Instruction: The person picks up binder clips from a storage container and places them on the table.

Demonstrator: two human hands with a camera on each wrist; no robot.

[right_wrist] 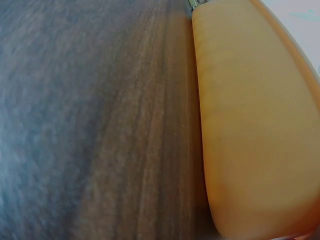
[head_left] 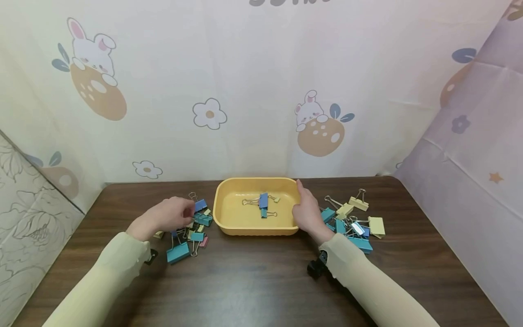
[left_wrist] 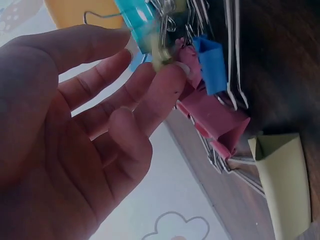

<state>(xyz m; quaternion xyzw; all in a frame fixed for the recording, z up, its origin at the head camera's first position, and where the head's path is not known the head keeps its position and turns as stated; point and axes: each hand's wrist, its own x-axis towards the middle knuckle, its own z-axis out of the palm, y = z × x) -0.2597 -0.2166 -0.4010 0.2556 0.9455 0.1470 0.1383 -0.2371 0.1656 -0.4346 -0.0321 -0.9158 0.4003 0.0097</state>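
My left hand is over the left pile of binder clips, its fingers loosely bent. In the left wrist view, a gap separates the thumb from the other fingertips. A small blurred yellow binder clip lies by those fingertips, near a teal binder clip, a blue one and a pink one. My right hand grips the right end of the yellow tray, thumb over its rim. Inside the tray lie a blue binder clip, a teal one and smaller ones.
Right of the tray, a second pile holds teal, yellow, blue and silver binder clips, including a large yellow clip. A large teal clip lies at the left pile's front. Behind the dark wooden table hangs a printed curtain.
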